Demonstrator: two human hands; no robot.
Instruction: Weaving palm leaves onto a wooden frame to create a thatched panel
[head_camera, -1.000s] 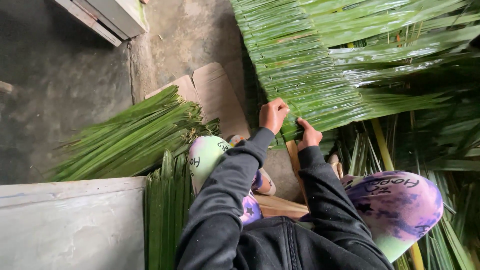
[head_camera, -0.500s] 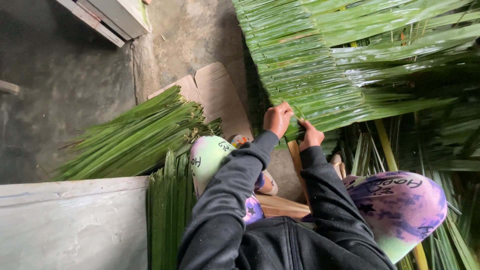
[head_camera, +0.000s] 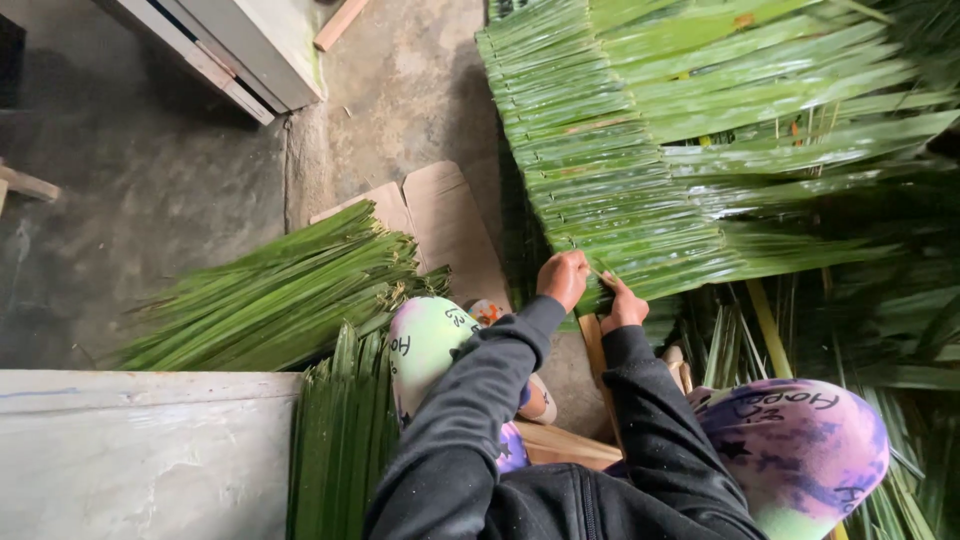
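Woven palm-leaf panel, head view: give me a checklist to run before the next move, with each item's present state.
1. Both hands at the panel's near edge: ok; left hand, right hand on the woven palm-leaf panel.
2. Leaf held in a grip: cannot tell, fingers hide it.
3. Loose palm leaves within reach: ok; bundle of palm leaves lies to the left.
4. Panel rows even: ok where visible.
5. Cardboard underfoot: ok, flat on the floor.

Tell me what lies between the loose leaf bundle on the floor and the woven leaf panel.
In the head view, flattened cardboard lies on the concrete floor between the leaf bundle and the woven panel. The left hand works the panel's near edge.
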